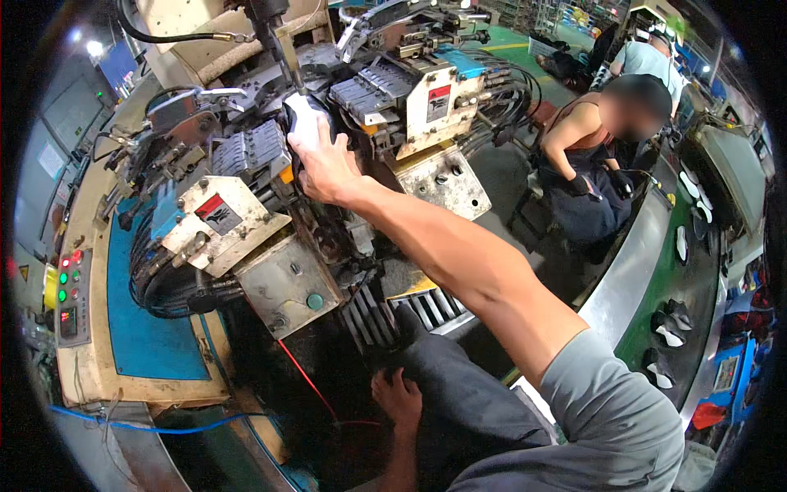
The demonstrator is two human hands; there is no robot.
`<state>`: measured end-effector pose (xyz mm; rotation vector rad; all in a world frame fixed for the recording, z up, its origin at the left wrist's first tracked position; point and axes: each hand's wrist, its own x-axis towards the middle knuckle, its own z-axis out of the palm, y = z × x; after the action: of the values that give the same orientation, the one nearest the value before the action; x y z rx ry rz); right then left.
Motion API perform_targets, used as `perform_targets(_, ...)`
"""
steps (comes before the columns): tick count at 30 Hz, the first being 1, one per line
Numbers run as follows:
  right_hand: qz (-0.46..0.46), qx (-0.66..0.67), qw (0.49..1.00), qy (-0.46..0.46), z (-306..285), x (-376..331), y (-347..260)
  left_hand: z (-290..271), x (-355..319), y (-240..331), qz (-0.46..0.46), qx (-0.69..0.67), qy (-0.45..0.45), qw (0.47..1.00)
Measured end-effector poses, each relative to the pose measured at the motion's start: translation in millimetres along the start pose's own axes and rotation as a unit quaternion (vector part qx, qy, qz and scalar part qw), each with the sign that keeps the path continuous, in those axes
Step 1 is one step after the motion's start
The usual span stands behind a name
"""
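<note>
Right hand [326, 168] grip clenched on white shoe piece [306, 121] amid greasy factory machine [246, 238].

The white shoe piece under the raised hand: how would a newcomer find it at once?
Start at the big grimy machine that fills the left of the view. In its central gap, between two grey clamp blocks, the right hand presses on a shoe piece. It is the only clean white thing among dark metal.
</note>
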<state>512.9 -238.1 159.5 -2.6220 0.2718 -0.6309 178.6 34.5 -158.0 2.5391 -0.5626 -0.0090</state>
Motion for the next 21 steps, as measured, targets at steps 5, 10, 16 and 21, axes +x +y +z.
perform_targets(5,-0.003,0.015,0.999,-0.028,-15.8,-10.0,12.1,-7.5,6.3,10.2,0.032,0.003,0.029,0.999)
perform_targets(10,-0.165,0.032,0.982,0.088,-8.7,-157.2,66.6,-29.5,8.4,21.8,-0.022,-0.019,0.026,0.999)
perform_targets(16,0.176,-0.037,0.982,0.064,-48.1,-516.3,238.9,-26.4,-5.4,7.9,0.001,0.051,0.033,0.998)
perform_targets(21,0.496,-0.31,0.8,0.13,-170.8,-869.2,303.1,-11.6,3.9,-25.7,0.053,0.04,-0.005,0.998)
